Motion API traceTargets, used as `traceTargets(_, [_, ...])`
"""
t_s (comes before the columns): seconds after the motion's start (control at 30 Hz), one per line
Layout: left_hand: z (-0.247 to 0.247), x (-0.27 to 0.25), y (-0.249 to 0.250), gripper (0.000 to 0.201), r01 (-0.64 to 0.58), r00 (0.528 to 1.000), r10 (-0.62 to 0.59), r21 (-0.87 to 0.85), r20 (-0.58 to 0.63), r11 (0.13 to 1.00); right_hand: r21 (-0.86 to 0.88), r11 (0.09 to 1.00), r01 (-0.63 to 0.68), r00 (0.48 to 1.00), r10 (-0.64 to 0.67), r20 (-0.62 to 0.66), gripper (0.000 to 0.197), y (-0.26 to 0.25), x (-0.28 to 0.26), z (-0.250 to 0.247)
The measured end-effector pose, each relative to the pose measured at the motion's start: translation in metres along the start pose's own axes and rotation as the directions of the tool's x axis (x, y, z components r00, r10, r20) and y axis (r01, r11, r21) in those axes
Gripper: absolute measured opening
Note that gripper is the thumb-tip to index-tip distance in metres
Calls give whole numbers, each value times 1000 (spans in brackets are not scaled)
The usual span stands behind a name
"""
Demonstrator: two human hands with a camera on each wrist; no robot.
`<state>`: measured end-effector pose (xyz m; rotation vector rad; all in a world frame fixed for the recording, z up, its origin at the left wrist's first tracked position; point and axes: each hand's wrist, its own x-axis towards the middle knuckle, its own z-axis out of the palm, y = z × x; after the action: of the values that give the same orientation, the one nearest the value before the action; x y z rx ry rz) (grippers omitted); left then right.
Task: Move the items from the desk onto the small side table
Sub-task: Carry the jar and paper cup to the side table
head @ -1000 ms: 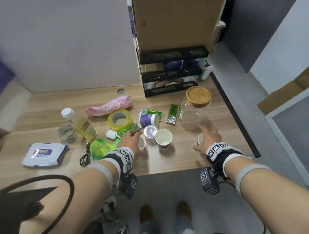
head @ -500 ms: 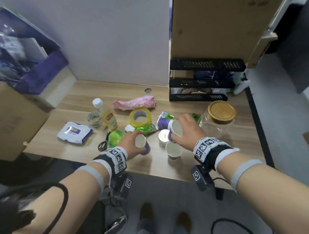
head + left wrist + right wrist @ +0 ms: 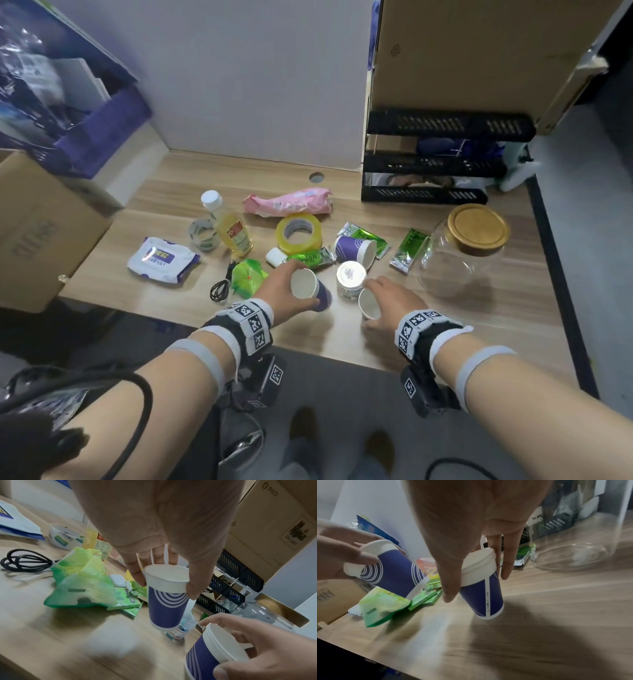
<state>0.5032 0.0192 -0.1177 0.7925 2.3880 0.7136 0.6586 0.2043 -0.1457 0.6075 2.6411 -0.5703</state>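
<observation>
The left hand [image 3: 279, 291] is gripping a purple paper cup [image 3: 167, 599] at its white rim, thumb on one side and fingers on the other, and is holding it tilted just above the bench [image 3: 445, 318] near the front edge. Such a cup is likely featherlight and easily crushed, so the stiffer rolled rim is the sensible place to pinch. To its right, a small foil-lidded jar [image 3: 350, 279] is standing between the two cups. The right hand [image 3: 394, 303] is holding a second paper cup [image 3: 481, 588] the same way, fingers curled round the rim; whether its base is touching the bench is hard to tell through the blur. The side table is not showing in any view.
</observation>
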Motion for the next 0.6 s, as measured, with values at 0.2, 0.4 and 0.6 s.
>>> traceTargets(0.2, [-19,2,23,63,-80,996,91,-366,13,927,163,986,-12,982,42,-182,93,6,-6,-21])
traceTargets(0.4, [-34,13,78,60,-199,966,244,-354,88,914,330,938,108,944,7,-329,97,-4,-20,-61])
traceTargets(0.6, [-16,24,97,76,-305,947,312,-94,74,948,352,910,219,913,-64,-404,92,-7,-24,-70])
